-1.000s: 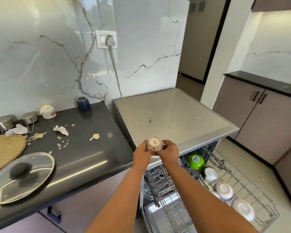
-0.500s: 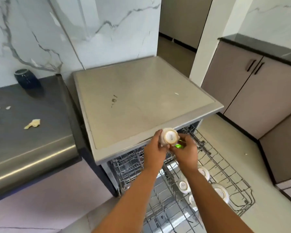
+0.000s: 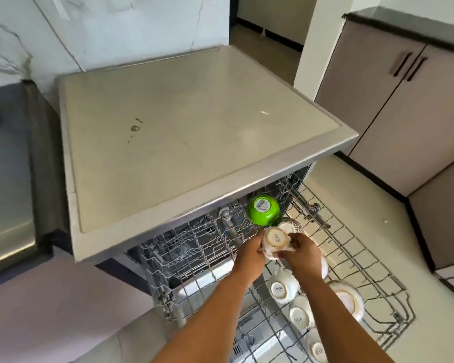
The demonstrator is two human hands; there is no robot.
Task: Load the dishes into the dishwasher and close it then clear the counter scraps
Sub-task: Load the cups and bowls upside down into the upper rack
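Note:
An upside-down white cup is held between my left hand and my right hand, low over the pulled-out upper wire rack of the open dishwasher. Both hands curl round its sides. Just behind it a green bowl sits upside down in the rack, with another white cup beside it. Several more white cups lie inverted along the rack's near side, partly hidden by my right forearm.
The dark counter runs off the left edge. A beige cabinet with black handles stands at the right, across a strip of floor. A lower rack shows beneath the upper one.
Both hands have carried the cup from the dishwasher's front edge down into the rack beside the green bowl. My view has swung right, away from the counter scraps.

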